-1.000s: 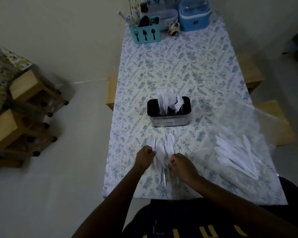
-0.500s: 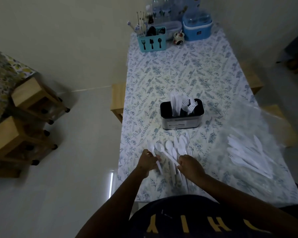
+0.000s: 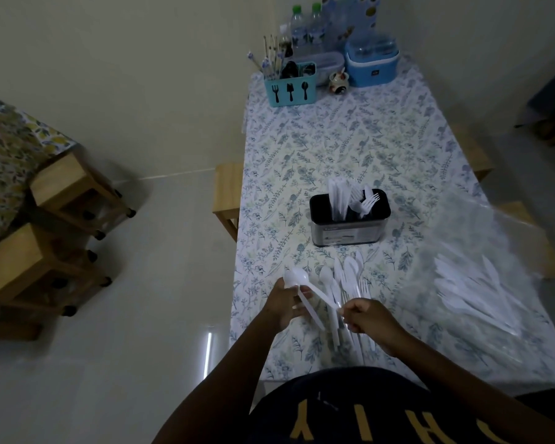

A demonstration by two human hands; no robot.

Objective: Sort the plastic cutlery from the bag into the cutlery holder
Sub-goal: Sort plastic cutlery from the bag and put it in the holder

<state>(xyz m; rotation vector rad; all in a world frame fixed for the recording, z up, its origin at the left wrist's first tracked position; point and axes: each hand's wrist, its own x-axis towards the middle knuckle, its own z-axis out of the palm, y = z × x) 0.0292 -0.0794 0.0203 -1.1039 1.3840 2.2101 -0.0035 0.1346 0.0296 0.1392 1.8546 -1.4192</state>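
at the near edge of the worktop (image 3: pixel 334 139) the left hand (image 3: pixel 284 304) pinches a spoon (image 3: pixel 293 278) by its bowl, the right hand (image 3: pixel 370 318) its handle; it slants bowl-leftward, cutlery holder (image 3: pixel 350 230) beyond, nearer the right hand.

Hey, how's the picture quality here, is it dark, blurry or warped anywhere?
Head view: dim overall with a bluish cast, the white spoon and loose plastic cutlery standing out brightest. Head view: the clear bag is hazy with sheen, its contents soft. Head view: a bright glare streak on the floor; the wide-angle lens makes the table edges slant inward.
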